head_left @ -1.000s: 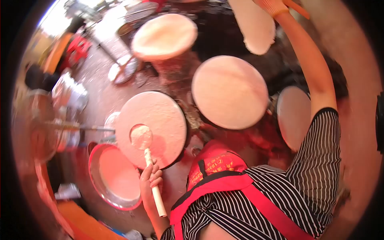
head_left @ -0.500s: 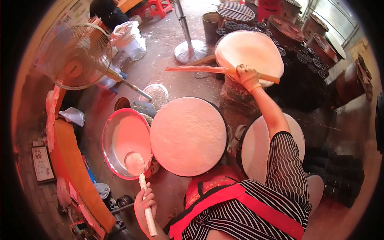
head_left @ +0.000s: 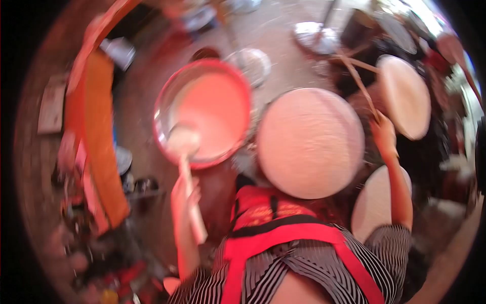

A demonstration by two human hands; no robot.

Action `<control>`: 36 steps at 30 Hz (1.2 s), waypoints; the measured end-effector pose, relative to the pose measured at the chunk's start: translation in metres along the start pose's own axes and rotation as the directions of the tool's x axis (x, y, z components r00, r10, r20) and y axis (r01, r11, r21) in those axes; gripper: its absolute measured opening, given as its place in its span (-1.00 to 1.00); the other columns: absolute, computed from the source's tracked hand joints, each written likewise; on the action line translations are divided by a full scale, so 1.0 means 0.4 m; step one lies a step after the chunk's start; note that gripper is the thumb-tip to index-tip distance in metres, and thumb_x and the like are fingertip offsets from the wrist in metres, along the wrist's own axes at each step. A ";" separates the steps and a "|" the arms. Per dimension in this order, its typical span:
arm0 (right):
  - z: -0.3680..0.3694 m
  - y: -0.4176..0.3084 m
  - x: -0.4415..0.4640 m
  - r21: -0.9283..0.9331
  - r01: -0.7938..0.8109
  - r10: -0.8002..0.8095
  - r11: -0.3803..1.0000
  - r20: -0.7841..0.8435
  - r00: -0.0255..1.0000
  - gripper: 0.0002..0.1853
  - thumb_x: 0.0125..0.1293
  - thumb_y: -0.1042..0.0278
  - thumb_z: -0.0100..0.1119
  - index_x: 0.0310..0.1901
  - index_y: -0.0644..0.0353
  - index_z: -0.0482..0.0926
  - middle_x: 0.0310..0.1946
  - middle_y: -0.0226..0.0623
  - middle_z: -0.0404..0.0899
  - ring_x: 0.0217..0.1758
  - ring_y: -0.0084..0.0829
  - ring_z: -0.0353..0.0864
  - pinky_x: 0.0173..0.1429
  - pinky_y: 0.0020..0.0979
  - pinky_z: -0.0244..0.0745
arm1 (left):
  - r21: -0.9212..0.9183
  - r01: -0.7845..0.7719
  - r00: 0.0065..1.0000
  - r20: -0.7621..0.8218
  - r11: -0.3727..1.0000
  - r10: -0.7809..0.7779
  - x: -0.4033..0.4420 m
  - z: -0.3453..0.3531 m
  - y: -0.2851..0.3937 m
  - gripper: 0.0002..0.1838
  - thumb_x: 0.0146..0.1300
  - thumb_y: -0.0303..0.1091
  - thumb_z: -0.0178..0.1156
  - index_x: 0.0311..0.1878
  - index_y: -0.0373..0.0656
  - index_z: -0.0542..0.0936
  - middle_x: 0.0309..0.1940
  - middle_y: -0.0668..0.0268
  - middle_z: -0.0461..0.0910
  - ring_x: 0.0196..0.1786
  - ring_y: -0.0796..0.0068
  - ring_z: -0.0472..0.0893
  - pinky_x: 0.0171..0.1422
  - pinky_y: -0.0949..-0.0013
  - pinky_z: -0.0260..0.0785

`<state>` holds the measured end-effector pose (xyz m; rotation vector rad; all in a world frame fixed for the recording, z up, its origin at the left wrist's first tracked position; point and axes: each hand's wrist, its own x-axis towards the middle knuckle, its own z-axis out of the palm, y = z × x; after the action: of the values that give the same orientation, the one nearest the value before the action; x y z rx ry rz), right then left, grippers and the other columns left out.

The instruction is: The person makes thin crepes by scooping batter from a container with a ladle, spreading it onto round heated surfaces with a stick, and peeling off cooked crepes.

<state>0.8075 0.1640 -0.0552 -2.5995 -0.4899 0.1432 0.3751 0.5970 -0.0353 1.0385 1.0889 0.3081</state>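
Observation:
My left hand (head_left: 185,195) is closed around the pale handle of a ladle (head_left: 183,141). The ladle's round bowl, smeared by motion, hangs over the near left rim of a red-edged metal basin (head_left: 159,109) of pale batter. My right hand (head_left: 383,134) grips one end of a long flat wooden spreader (head_left: 359,83), which slants away from me toward the upper left. That hand is between the middle round griddle (head_left: 310,144) and the far round griddle (head_left: 405,99). Pale layers cover both griddles. My right forearm partly hides a third round griddle (head_left: 368,207) close to my body.
On the left runs an orange counter edge (head_left: 98,137), with a framed sign (head_left: 52,107) beyond it. A metal pole stand (head_left: 316,38) and a whitish bucket (head_left: 253,66) stand on the floor ahead. Dark drums are at the upper right.
The view has swung left, so the basin and griddles appear farther right. My right hand has come back from over the far griddle, and the spreader now slants. The ladle stays at the basin.

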 end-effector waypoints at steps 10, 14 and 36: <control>0.639 -0.895 -0.274 0.364 0.392 -0.479 0.845 0.191 0.857 -0.20 0.23 0.69 -0.09 0.53 -0.05 0.13 0.32 -0.02 0.41 0.13 0.00 0.61 0.11 -0.18 0.56 | 0.773 -0.589 0.741 0.633 -0.237 0.223 0.910 -0.361 -0.006 -0.58 0.40 -0.40 -0.03 0.30 -0.09 0.48 -0.10 -0.03 0.59 -0.09 0.05 0.62 -0.11 0.07 0.47; 1.014 -1.046 -0.147 -0.058 0.181 -0.135 0.982 0.458 0.878 -0.31 0.46 0.40 -0.14 0.56 -0.21 -0.04 -0.03 0.01 0.60 -0.17 0.05 0.67 -0.11 -0.02 0.57 | 0.938 -0.331 0.874 0.264 0.101 0.408 1.019 -0.295 -0.072 -0.58 0.37 -0.39 0.01 0.28 -0.20 0.48 -0.11 -0.01 0.62 -0.12 0.10 0.64 -0.10 0.15 0.50; 0.416 -0.818 -0.471 0.053 0.565 -0.566 0.824 0.023 0.824 -0.29 0.34 0.38 0.04 0.52 -0.19 0.16 -0.23 -0.10 0.55 -0.39 -0.02 0.62 -0.37 -0.01 0.50 | -0.430 0.082 0.901 0.417 0.899 0.117 0.127 -0.085 0.633 -0.68 0.52 -0.10 0.03 -0.05 -0.18 0.32 -0.54 0.48 0.22 -0.61 0.77 0.22 -0.65 0.69 0.08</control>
<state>0.4977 0.4359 -0.0406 -2.2933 -1.2328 -0.0014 0.4371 0.7806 0.1386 0.6627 0.5641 0.3008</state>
